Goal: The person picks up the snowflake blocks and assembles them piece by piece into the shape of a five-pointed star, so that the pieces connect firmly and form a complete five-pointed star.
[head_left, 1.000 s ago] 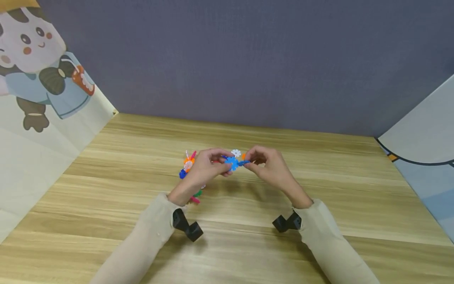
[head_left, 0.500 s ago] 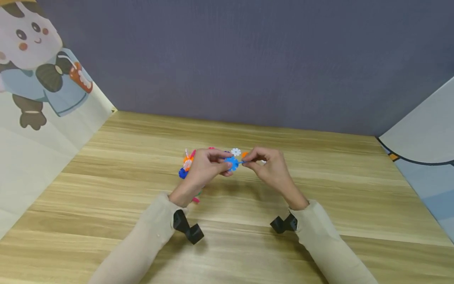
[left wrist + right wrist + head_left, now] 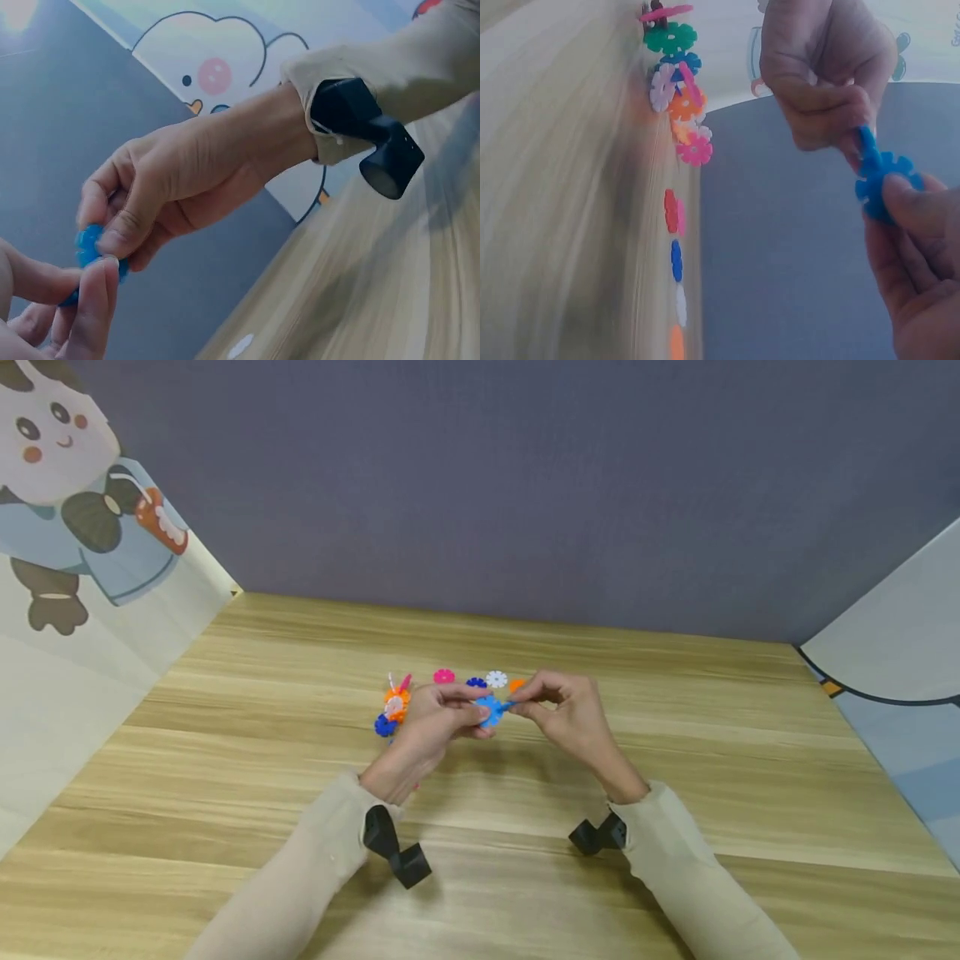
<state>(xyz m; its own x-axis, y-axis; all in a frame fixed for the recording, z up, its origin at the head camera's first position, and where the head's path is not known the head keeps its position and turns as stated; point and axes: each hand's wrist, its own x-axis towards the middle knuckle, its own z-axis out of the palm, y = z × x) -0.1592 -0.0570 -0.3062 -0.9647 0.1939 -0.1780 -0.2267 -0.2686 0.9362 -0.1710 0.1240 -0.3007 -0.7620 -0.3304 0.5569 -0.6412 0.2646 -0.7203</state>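
Mid-table in the head view, my left hand (image 3: pixel 435 718) pinches a light blue notched disc (image 3: pixel 491 712) between thumb and fingers. Its flat face shows toward the camera. From the right, my right hand (image 3: pixel 573 714) pinches a second blue notched disc (image 3: pixel 508 705), seen edge-on there. The two discs meet at their rims, about crosswise to each other. In the right wrist view the right hand's thumb lies on the face of its blue disc (image 3: pixel 885 165). Fingertips partly hide both discs, so how deep the notches sit together cannot be told.
Left of the hands lies a joined cluster of coloured notched discs (image 3: pixel 396 703), partly behind the left forearm. Behind the hands loose discs lie in a row: pink (image 3: pixel 444 677), dark blue (image 3: pixel 476 682), white (image 3: pixel 497 679) and orange (image 3: pixel 516 686). A grey panel (image 3: pixel 480 493) borders the table's back.
The right hand has shifted slightly left, and its blue disc has turned and come closer to the left hand's disc. The pink loose disc now shows fully behind the left hand.
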